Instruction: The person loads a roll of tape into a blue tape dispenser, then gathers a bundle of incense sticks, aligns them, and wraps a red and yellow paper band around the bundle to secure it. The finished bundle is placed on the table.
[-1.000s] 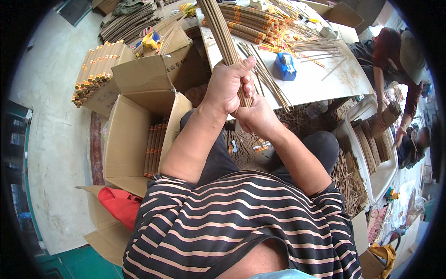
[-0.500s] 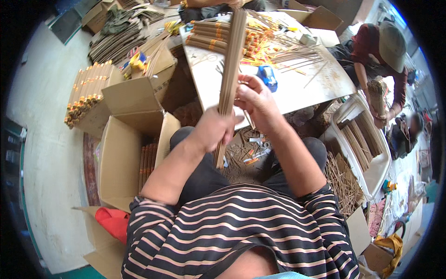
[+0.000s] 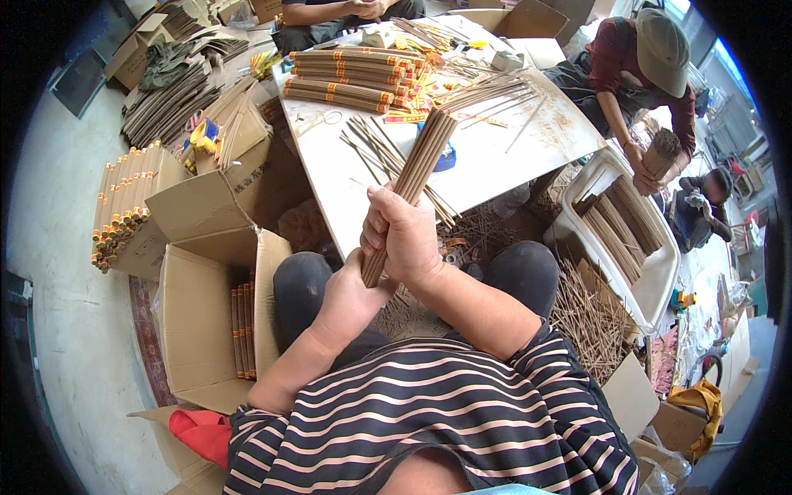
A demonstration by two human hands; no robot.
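A bundle of brown incense sticks [image 3: 426,153] stands tilted before me, its top leaning away to the right. My right hand [image 3: 410,239] is wrapped round its middle, while my left hand [image 3: 351,293] grips the lower end just below. Beyond the bundle, loose incense sticks [image 3: 384,153] lie on the white table [image 3: 318,194]. A blue tape dispenser [image 3: 446,157] sits partly hidden behind the bundle. Farther back, finished bundles with red and yellow bands [image 3: 342,82] are stacked on the tabletop.
At my left an open cardboard box [image 3: 186,305] holds several banded bundles. More banded bundles [image 3: 128,194] are piled beyond it. On the right stand a white tub [image 3: 664,276] of sticks and a heap of loose sticks [image 3: 590,313]. Two co-workers [image 3: 615,91] [image 3: 351,16] sit around the table.
The bundle has come lower and tilts more to the right. My right hand, earlier beside it, has closed round it. Loose sticks now show on the near part of the table.
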